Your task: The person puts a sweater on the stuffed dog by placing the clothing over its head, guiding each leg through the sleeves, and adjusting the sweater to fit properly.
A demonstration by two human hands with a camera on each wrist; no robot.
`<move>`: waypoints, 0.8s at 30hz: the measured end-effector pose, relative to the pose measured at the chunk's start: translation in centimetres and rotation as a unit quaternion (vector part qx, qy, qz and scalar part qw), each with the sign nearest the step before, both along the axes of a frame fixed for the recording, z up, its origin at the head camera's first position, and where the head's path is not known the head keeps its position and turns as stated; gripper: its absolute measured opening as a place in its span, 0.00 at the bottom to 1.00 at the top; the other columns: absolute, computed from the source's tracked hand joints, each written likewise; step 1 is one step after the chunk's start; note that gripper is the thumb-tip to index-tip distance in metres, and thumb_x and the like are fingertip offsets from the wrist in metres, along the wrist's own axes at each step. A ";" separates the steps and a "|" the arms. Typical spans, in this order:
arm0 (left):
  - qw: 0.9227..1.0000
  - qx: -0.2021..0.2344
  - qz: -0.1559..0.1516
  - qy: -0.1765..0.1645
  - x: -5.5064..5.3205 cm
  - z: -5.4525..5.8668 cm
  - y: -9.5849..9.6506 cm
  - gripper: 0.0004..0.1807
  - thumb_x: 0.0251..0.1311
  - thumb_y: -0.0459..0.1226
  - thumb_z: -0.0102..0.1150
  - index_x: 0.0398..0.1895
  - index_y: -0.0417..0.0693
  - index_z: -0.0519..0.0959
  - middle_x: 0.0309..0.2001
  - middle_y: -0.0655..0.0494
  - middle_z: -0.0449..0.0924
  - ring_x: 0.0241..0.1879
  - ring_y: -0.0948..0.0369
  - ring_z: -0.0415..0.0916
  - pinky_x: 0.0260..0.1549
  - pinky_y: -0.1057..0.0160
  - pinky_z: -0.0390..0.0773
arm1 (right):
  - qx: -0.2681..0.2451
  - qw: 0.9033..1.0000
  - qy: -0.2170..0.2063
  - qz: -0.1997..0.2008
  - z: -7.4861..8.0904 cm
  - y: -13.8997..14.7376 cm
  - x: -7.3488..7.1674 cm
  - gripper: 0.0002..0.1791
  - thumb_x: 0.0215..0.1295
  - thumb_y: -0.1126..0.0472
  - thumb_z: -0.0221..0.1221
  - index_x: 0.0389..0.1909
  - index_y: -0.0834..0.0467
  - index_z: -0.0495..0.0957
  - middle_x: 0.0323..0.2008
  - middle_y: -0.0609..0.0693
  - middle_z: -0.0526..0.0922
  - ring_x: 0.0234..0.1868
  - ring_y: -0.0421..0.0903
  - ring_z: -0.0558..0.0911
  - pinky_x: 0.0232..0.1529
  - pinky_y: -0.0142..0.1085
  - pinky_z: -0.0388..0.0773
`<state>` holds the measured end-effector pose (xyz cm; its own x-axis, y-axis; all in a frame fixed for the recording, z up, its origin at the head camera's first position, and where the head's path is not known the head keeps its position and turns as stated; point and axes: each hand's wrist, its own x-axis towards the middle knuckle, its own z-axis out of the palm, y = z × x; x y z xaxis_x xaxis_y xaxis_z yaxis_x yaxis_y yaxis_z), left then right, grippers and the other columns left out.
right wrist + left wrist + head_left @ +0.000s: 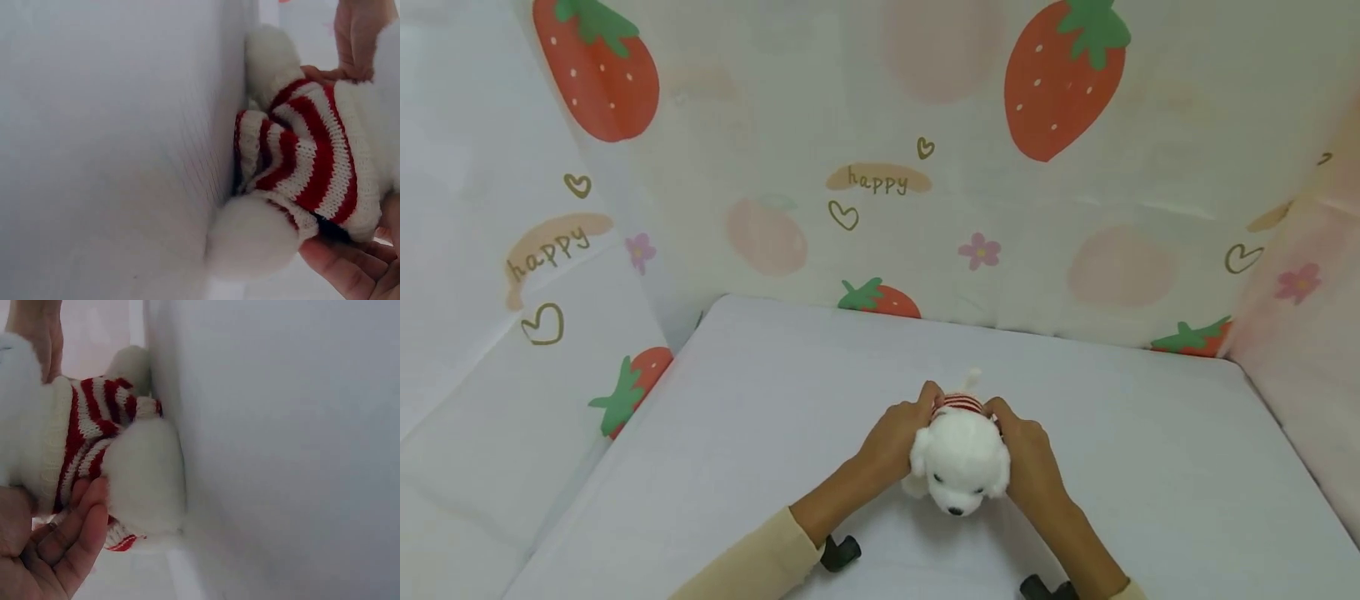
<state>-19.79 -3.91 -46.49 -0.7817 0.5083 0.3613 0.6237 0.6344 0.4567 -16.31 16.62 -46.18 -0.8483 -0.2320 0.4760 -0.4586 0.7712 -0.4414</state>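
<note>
A white plush dog [964, 458] in a red-and-white striped knit sweater [961, 403] stands upright on the table, its head tipped down toward the camera. My left hand [904, 433] holds one side of its body and my right hand [1028, 450] grips the other. In the left wrist view, curled left fingers [84, 531] touch the sweater behind a fluffy front leg [147, 475]. The right wrist view shows right fingers [344, 265] against the sweater near the other leg [253, 240]. Both paws meet the table surface. The head hides part of each hand from above.
The white tabletop [1150, 467] extends around the dog on all sides. Behind it hangs a cloth wall [820, 108] printed with strawberries, hearts and flowers, with similar cloth at left and right. Black wrist-worn devices [841, 552] sit below the wrists.
</note>
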 end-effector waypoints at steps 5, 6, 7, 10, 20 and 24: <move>0.995 0.038 -0.018 -0.096 -0.3 0.2 -0.9 0.11 0.69 0.32 0.59 0.49 0.50 0.70 0.21 0.60 0.74 0.20 0.67 0.66 0.21 0.69 0.68 | -0.025 0.998 -0.051 0.018 -0.1 1.2 -0.3 0.24 0.50 0.76 0.72 0.47 0.60 0.77 0.33 0.54 0.86 0.31 0.47 0.85 0.33 0.42 0.82; 0.990 0.046 -0.020 -0.131 -0.3 0.2 -1.2 0.11 0.68 0.31 0.59 0.49 0.51 0.71 0.23 0.60 0.76 0.21 0.67 0.67 0.21 0.69 0.70 | -0.031 0.997 -0.074 0.022 -0.1 1.6 -0.4 0.22 0.52 0.75 0.71 0.47 0.59 0.78 0.34 0.54 0.87 0.33 0.48 0.86 0.35 0.43 0.83; 0.986 0.046 -0.019 -0.157 -0.2 0.2 -1.6 0.10 0.68 0.32 0.59 0.48 0.52 0.73 0.25 0.61 0.77 0.22 0.67 0.68 0.22 0.68 0.71 | -0.038 0.994 -0.100 0.028 0.0 2.1 -0.3 0.18 0.56 0.73 0.69 0.46 0.58 0.79 0.36 0.54 0.88 0.37 0.50 0.87 0.37 0.45 0.84; 0.975 0.028 -0.015 -0.219 0.0 0.2 -2.8 0.13 0.66 0.35 0.56 0.52 0.54 0.77 0.36 0.60 0.83 0.24 0.66 0.73 0.24 0.65 0.73 | -0.053 0.981 -0.179 0.056 0.3 3.5 -0.2 0.08 0.67 0.66 0.64 0.46 0.55 0.81 0.43 0.51 0.88 0.46 0.52 0.87 0.42 0.45 0.84; 0.973 -0.056 -0.049 -0.219 0.1 -1.1 -2.9 0.22 0.54 0.50 0.74 0.52 0.58 0.82 0.45 0.68 0.84 0.42 0.69 0.78 0.41 0.63 0.77 | -0.041 0.952 -0.254 0.165 0.1 5.1 0.1 0.25 0.62 0.54 0.69 0.59 0.54 0.77 0.53 0.44 0.82 0.55 0.46 0.80 0.47 0.39 0.81; 0.973 -0.052 -0.049 -0.220 0.0 -1.2 -1.9 0.16 0.52 0.46 0.77 0.41 0.55 0.82 0.34 0.68 0.81 0.31 0.71 0.75 0.31 0.67 0.75 | -0.035 0.966 -0.210 0.146 -0.4 4.3 0.1 0.24 0.58 0.56 0.73 0.55 0.54 0.79 0.48 0.43 0.84 0.47 0.40 0.81 0.44 0.37 0.80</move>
